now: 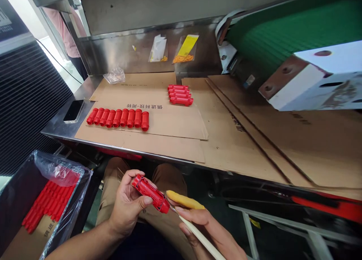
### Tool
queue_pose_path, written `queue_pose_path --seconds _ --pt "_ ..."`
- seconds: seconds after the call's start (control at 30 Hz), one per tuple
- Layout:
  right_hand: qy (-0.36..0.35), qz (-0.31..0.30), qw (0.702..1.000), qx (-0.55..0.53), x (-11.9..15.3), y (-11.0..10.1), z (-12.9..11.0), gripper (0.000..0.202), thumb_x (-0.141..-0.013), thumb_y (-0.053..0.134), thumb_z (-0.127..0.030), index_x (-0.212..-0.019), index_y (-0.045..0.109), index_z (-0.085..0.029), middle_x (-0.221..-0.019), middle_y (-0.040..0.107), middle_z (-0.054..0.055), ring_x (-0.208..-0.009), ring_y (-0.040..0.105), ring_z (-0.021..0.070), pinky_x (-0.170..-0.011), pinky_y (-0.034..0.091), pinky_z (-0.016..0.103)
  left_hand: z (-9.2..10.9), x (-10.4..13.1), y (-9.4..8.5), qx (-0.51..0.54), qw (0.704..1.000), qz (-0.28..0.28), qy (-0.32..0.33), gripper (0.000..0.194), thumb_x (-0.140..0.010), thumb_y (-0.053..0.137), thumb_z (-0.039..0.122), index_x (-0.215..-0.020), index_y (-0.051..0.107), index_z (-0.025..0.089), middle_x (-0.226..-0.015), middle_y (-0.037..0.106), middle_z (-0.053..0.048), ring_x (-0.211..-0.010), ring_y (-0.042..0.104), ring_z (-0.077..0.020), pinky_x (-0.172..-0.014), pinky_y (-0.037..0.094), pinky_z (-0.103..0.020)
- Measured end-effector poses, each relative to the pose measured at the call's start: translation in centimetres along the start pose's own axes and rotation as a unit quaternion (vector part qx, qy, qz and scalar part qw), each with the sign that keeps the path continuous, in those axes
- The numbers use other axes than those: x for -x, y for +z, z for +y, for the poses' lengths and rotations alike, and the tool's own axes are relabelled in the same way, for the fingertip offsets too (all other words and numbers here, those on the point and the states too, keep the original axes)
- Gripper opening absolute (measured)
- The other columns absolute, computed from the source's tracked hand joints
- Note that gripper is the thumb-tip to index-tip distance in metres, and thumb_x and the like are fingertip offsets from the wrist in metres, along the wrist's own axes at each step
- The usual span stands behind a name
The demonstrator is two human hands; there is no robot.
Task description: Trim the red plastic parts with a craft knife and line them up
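My left hand (126, 205) is closed around a red plastic tube-like part (149, 193), held tilted above my lap with its slotted side facing up. In my right hand (210, 228) is a slim tool with a cream handle (199, 235) and a thin metal tip. That tip meets the lower right end of the red part; the exact contact is too small to make out. A yellow finger cot (185, 200) covers the right index finger. On the cardboard beyond, several red tubes (123, 117) stand in a row, and several more red parts (180, 95) lie grouped together.
A lined bin (82, 177) at lower left holds several red parts (52, 199). On the metal table lie cardboard sheets (169, 141), a phone (74, 111) and a crumpled plastic bag (114, 76). A green conveyor belt (283, 30) overhangs the right. Someone in pink (66, 30) stands behind.
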State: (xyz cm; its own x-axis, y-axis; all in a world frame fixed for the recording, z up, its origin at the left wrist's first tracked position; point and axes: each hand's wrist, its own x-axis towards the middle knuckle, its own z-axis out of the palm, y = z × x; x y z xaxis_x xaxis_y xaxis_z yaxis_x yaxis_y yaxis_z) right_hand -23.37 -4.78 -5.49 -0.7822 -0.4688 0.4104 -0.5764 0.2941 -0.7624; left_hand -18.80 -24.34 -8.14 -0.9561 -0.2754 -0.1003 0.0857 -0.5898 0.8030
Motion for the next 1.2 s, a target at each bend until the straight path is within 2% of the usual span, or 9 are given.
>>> queue_pose_path --seconds 0.33,0.43,0.63,0.8,0.9,0.97,1.03,1.1,1.2 --pt "-0.164 -0.133 0.977 -0.003 -2.3 -1.8 1.1 0.032 -0.099 0.052 -0.011 -0.123 0.067 -0.024 -0.106 0.076 0.007 -0.1 0.071 0.016 -0.083 0.061 0.02 0.7 -0.2 1.0 -0.091 0.993 0.07 -0.006 0.054 -0.067 0.094 0.032 -0.11 0.065 0.02 -0.089 0.071 -0.001 -0.077 0.066 -0.0119 -0.072 0.056 -0.022" --pt "-0.162 -0.114 0.98 -0.015 -2.1 -1.7 0.8 0.035 -0.097 0.055 -0.009 -0.126 0.066 -0.025 -0.109 0.075 0.008 -0.102 0.07 0.0162 -0.085 0.061 0.022 0.7 -0.3 1.0 -0.094 0.992 0.076 -0.019 0.055 -0.066 0.095 0.034 -0.109 0.064 0.019 -0.088 0.071 -0.001 -0.076 0.064 -0.0117 -0.072 0.055 -0.022" --pt "0.05 -0.027 0.988 -0.145 -2.6 -1.0 0.1 0.007 -0.096 0.068 -0.028 -0.097 0.075 -0.026 -0.088 0.079 0.004 -0.081 0.078 0.0167 -0.071 0.063 0.02 1.0 0.2 0.9 -0.099 0.994 0.042 -0.014 0.059 -0.067 0.094 0.032 -0.116 0.063 0.021 -0.088 0.071 -0.001 -0.077 0.067 -0.0127 -0.074 0.057 -0.023" --pt "0.202 -0.026 0.897 -0.393 -2.4 -0.3 0.1 0.024 -0.09 0.075 -0.045 -0.092 0.073 -0.021 -0.077 0.077 0.007 -0.074 0.076 0.0176 -0.071 0.063 0.025 1.0 0.6 0.6 -0.118 0.993 0.019 0.005 0.058 -0.073 0.091 0.03 -0.122 0.06 0.024 -0.097 0.076 -0.004 -0.084 0.073 -0.0161 -0.08 0.06 -0.026" --pt "0.243 -0.114 0.835 -0.48 -1.6 -0.5 0.0 0.036 -0.089 0.073 -0.055 -0.086 0.067 -0.02 -0.078 0.077 0.01 -0.064 0.074 0.0164 -0.06 0.061 0.023 0.8 0.7 0.4 -0.122 0.992 0.014 0.005 0.057 -0.075 0.089 0.028 -0.124 0.06 0.025 -0.102 0.077 -0.006 -0.09 0.076 -0.0183 -0.085 0.06 -0.028" --pt "0.196 -0.211 0.822 -0.491 -1.2 -1.0 -0.2 0.045 -0.089 0.068 -0.064 -0.078 0.065 -0.02 -0.073 0.076 0.008 -0.056 0.072 0.0155 -0.054 0.059 0.021 0.8 0.7 0.3 -0.116 0.993 0.015 0.006 0.056 -0.076 0.088 0.028 -0.124 0.06 0.025 -0.104 0.077 -0.006 -0.092 0.077 -0.0199 -0.087 0.061 -0.03" --pt "0.104 -0.203 0.883 -0.41 -1.2 -1.5 -0.4 0.04 -0.094 0.065 -0.06 -0.08 0.069 -0.022 -0.072 0.077 0.005 -0.057 0.073 0.0147 -0.056 0.06 0.019 0.7 0.6 0.2 -0.104 0.994 0.02 0.007 0.058 -0.076 0.089 0.029 -0.125 0.059 0.024 -0.104 0.077 -0.007 -0.093 0.077 -0.0205 -0.087 0.061 -0.031" --pt "0.023 -0.098 0.967 -0.236 -1.6 -1.9 -0.5 0.018 -0.098 0.067 -0.043 -0.093 0.075 -0.027 -0.082 0.079 0.003 -0.07 0.077 0.0143 -0.065 0.061 0.017 0.7 0.4 0.1 -0.091 0.996 0.026 0.003 0.06 -0.074 0.09 0.029 -0.125 0.059 0.022 -0.103 0.077 -0.007 -0.092 0.076 -0.0198 -0.086 0.06 -0.03" --pt "-0.06 -0.009 0.998 -0.035 -2.2 -1.8 -0.7 0.016 -0.096 0.067 -0.021 -0.109 0.074 -0.028 -0.095 0.081 0.001 -0.086 0.078 0.0138 -0.076 0.062 0.014 0.7 0.2 0.1 -0.074 0.997 0.023 -0.005 0.061 -0.074 0.09 0.029 -0.126 0.06 0.021 -0.1 0.078 -0.008 -0.09 0.074 -0.0176 -0.084 0.059 -0.027"
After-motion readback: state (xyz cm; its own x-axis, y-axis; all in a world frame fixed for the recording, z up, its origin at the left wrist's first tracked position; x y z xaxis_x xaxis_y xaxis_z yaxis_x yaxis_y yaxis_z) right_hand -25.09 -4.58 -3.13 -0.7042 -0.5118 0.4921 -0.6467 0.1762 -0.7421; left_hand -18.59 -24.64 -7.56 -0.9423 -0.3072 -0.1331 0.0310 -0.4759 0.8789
